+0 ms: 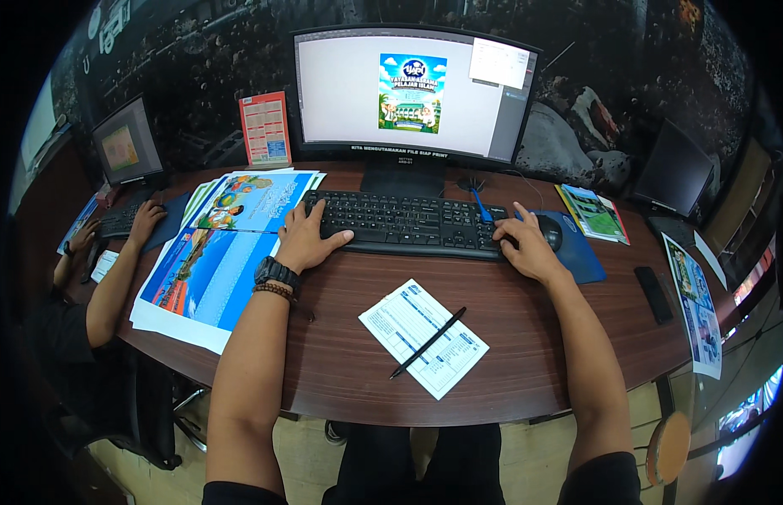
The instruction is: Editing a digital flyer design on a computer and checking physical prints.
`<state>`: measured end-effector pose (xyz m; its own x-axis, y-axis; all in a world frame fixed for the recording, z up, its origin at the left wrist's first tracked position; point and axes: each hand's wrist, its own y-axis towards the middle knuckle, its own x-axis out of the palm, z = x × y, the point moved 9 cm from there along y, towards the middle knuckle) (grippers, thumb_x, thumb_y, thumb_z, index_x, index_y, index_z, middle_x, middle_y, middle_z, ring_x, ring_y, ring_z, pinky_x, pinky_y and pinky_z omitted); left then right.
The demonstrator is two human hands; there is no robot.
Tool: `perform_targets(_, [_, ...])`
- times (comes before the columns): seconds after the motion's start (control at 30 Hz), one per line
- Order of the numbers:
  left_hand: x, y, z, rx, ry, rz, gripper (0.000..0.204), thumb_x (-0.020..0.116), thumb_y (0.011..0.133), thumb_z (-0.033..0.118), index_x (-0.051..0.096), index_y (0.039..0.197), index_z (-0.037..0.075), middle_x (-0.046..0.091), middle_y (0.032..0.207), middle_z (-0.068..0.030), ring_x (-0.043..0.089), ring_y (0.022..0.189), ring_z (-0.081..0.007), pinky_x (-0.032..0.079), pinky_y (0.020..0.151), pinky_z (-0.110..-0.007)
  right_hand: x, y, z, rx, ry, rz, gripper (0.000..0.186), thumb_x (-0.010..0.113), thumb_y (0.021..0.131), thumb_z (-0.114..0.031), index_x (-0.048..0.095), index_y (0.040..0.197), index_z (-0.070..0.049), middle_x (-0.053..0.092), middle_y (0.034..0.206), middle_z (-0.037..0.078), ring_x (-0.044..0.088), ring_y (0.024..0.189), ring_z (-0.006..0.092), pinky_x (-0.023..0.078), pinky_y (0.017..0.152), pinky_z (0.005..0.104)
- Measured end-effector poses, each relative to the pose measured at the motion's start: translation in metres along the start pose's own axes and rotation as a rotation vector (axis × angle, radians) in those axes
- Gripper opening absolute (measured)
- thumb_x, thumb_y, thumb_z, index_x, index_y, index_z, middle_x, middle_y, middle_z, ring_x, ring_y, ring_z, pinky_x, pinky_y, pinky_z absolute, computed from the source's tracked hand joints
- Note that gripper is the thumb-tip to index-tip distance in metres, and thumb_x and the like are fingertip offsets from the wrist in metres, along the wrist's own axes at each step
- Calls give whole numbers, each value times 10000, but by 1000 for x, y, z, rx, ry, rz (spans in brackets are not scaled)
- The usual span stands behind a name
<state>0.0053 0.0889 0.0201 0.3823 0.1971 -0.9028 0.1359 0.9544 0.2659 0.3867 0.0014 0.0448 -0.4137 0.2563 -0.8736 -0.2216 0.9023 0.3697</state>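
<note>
My left hand [307, 240] rests open at the left end of a black keyboard [391, 219], fingers spread over the keys. At the keyboard's right end my right hand [526, 246] is open, fingers slightly bent and apart, just left of a black mouse [550, 231] on a blue pad [583, 266]. The large monitor [332, 93] behind shows a colourful poster design with a small window at top right. Between my forearms lie a white printed form [438, 370] and, across it, a black pen [427, 342]. Printed blue sheets [210, 278] are stacked beside my left arm.
A co-worker's hands [146, 220] are at another keyboard and monitor [122, 143] on the left. A red calendar [265, 126] stands behind. At the right are booklets [593, 215], a dark monitor [669, 168], a black oblong device [652, 295], hanging prints [695, 311] and a stool [668, 446].
</note>
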Motion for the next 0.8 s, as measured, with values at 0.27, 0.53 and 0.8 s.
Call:
perform_targets(0.27, [3, 1, 3, -4, -3, -20, 952, 663, 774, 678, 386, 1477, 98, 299, 1492, -297, 232, 1410, -446, 222, 1086, -651, 15, 9, -14, 78, -274, 68, 474, 417, 993, -512, 640, 1227, -165, 290, 1512, 198, 74, 1470, 398, 23, 1163, 619])
perform_targets(0.53, [5, 3, 2, 2, 2, -23, 950, 654, 774, 688, 389, 1474, 104, 308, 1492, -288, 237, 1409, -443, 226, 1085, -645, -30, -1, 29, 83, -202, 400, 283, 577, 931, -293, 677, 1131, -119, 471, 1348, 186, 354, 1337, 386, 260, 1117, 516])
perform_targets(0.8, [4, 2, -1, -1, 12, -19, 951, 650, 774, 692, 391, 1474, 103, 314, 1492, -280, 241, 1408, -440, 225, 1090, -634, -39, -30, 90, 377, -71, 447, 341, 655, 860, -259, 663, 1159, -94, 514, 1285, 172, 520, 1197, 369, 446, 978, 429])
